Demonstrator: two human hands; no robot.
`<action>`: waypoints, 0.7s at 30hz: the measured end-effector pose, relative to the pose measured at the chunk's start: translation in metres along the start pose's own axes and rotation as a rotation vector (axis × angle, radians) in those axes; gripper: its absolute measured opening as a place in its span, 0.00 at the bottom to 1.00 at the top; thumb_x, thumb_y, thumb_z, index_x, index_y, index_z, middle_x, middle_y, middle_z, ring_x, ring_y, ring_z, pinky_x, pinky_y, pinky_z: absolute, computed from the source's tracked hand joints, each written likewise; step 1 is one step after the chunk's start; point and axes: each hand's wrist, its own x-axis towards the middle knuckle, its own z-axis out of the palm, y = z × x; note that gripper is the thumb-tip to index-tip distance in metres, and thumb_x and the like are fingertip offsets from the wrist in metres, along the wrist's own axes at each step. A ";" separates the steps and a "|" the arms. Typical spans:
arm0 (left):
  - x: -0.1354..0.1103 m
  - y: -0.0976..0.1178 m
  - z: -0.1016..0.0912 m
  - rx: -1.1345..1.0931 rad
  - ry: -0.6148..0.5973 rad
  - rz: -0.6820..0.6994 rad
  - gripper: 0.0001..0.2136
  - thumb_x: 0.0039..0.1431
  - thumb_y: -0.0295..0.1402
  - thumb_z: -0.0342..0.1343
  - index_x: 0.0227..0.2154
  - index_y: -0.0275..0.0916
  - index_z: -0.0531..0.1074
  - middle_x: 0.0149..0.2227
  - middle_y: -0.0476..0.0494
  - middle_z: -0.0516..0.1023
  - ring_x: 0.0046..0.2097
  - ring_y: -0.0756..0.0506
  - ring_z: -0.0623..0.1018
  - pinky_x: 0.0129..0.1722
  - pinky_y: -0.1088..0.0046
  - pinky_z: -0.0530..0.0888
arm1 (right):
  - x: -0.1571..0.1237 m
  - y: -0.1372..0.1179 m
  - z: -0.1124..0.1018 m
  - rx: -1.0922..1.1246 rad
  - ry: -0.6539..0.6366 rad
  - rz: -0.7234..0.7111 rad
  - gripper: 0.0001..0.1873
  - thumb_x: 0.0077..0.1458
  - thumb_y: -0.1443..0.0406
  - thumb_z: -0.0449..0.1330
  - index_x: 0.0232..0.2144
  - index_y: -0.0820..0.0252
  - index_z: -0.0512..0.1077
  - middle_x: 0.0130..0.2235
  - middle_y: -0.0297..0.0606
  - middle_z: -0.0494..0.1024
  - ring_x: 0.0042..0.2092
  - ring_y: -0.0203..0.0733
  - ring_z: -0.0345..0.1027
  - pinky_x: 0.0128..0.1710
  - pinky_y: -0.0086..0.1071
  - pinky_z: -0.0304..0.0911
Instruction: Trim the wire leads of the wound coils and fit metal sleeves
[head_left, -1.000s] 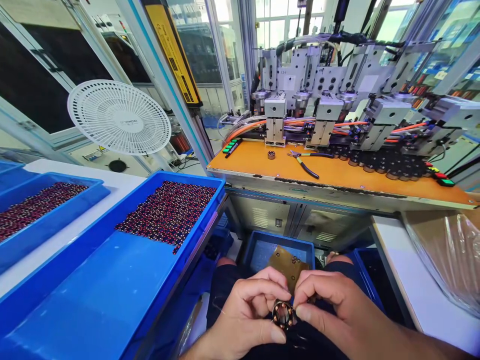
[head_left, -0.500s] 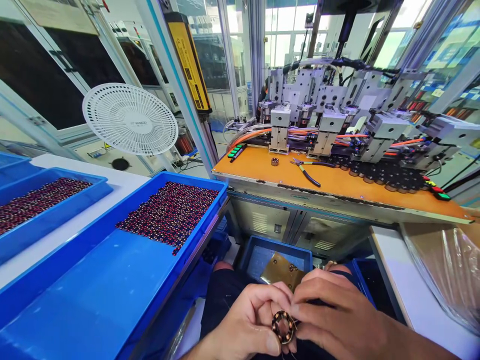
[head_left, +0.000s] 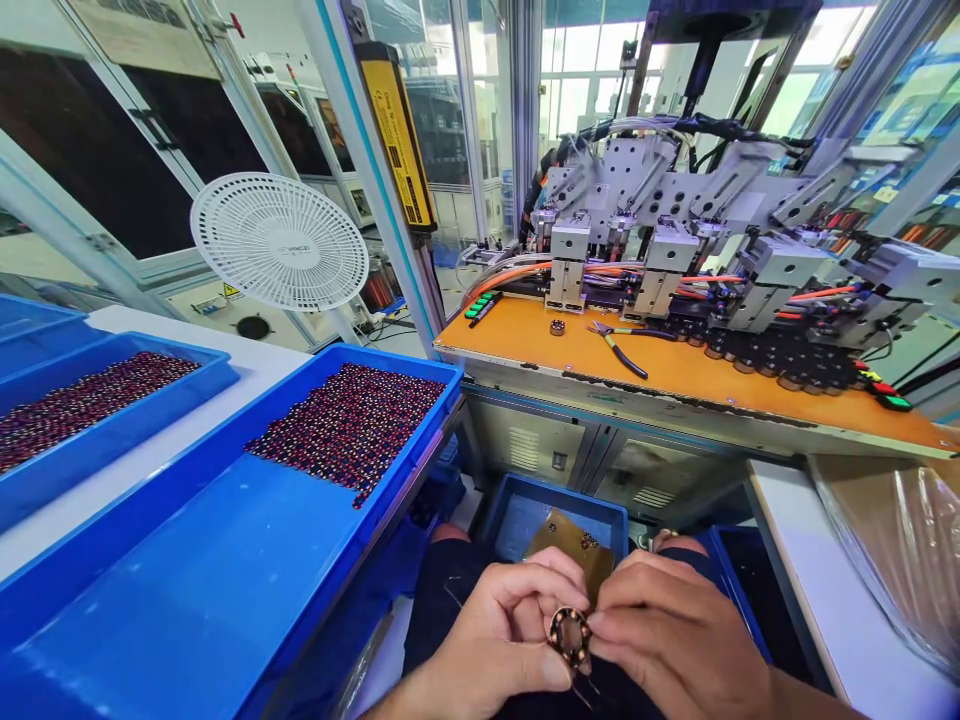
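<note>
My left hand (head_left: 510,630) is closed around a small ring-shaped motor stator (head_left: 555,630) with copper windings, thumb below and curled fingers behind it. The stator's open face is turned up toward me, and thin wire ends (head_left: 585,690) stick out beneath it. My right hand (head_left: 667,630) pinches at the stator's right rim with thumb and fingertips. Whether those fingertips also hold a thin wire is hidden. Both hands are above my lap.
Blue trays (head_left: 172,590) on the left hold rows of small dark parts (head_left: 352,420). Ahead, an orange bench (head_left: 517,335) carries clamping fixtures (head_left: 667,260), pliers (head_left: 622,352), a single stator (head_left: 557,327) and black round parts (head_left: 780,355). A lower blue bin (head_left: 517,490) sits beyond my knees.
The stator has risen slightly, and my right fingertips have come closer to its rim. On the machine, the upper levers have swung from upright to tilted. The view has shifted a little.
</note>
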 end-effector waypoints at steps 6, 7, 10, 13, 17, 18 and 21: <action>-0.003 0.003 0.000 0.232 0.080 0.148 0.22 0.44 0.31 0.73 0.45 0.46 0.79 0.40 0.45 0.73 0.37 0.50 0.72 0.38 0.74 0.70 | -0.015 0.002 0.020 -0.030 0.131 0.127 0.09 0.67 0.64 0.52 0.33 0.57 0.68 0.27 0.34 0.75 0.29 0.34 0.72 0.29 0.25 0.67; -0.004 0.004 0.000 0.236 0.076 0.095 0.22 0.43 0.33 0.73 0.45 0.44 0.79 0.38 0.46 0.73 0.36 0.50 0.72 0.38 0.74 0.70 | -0.017 0.002 0.022 -0.039 0.145 0.130 0.10 0.67 0.64 0.52 0.33 0.57 0.68 0.28 0.34 0.75 0.30 0.34 0.72 0.30 0.26 0.67; -0.010 0.007 -0.001 0.280 0.056 -0.070 0.15 0.50 0.37 0.69 0.39 0.39 0.77 0.29 0.49 0.72 0.30 0.53 0.71 0.33 0.77 0.68 | -0.019 -0.001 0.025 -0.066 0.178 0.130 0.09 0.67 0.63 0.53 0.33 0.56 0.68 0.28 0.33 0.75 0.29 0.34 0.72 0.31 0.25 0.68; -0.013 0.010 0.001 0.291 0.078 -0.061 0.09 0.58 0.35 0.63 0.39 0.38 0.74 0.28 0.50 0.73 0.28 0.53 0.73 0.31 0.78 0.70 | -0.020 -0.003 0.026 -0.125 0.198 0.147 0.07 0.66 0.65 0.54 0.33 0.56 0.68 0.27 0.32 0.75 0.28 0.34 0.72 0.30 0.25 0.68; -0.011 0.006 0.002 0.182 0.059 0.064 0.11 0.56 0.28 0.64 0.42 0.40 0.76 0.39 0.45 0.74 0.34 0.51 0.79 0.35 0.76 0.74 | -0.026 0.000 0.025 -0.223 0.170 0.190 0.04 0.64 0.66 0.55 0.34 0.55 0.68 0.28 0.32 0.77 0.29 0.34 0.74 0.31 0.25 0.69; -0.010 0.003 0.001 0.140 0.037 0.103 0.12 0.53 0.27 0.66 0.42 0.40 0.77 0.43 0.44 0.74 0.35 0.51 0.80 0.37 0.75 0.75 | -0.028 0.003 0.023 -0.242 0.158 0.177 0.04 0.63 0.66 0.56 0.35 0.55 0.68 0.29 0.33 0.77 0.29 0.35 0.74 0.31 0.25 0.69; -0.005 -0.005 -0.001 0.001 -0.022 0.215 0.14 0.44 0.24 0.72 0.35 0.37 0.77 0.47 0.42 0.74 0.38 0.49 0.82 0.42 0.71 0.77 | -0.031 0.014 0.016 -0.273 0.129 0.078 0.01 0.62 0.66 0.57 0.36 0.56 0.70 0.29 0.34 0.78 0.29 0.35 0.76 0.29 0.22 0.71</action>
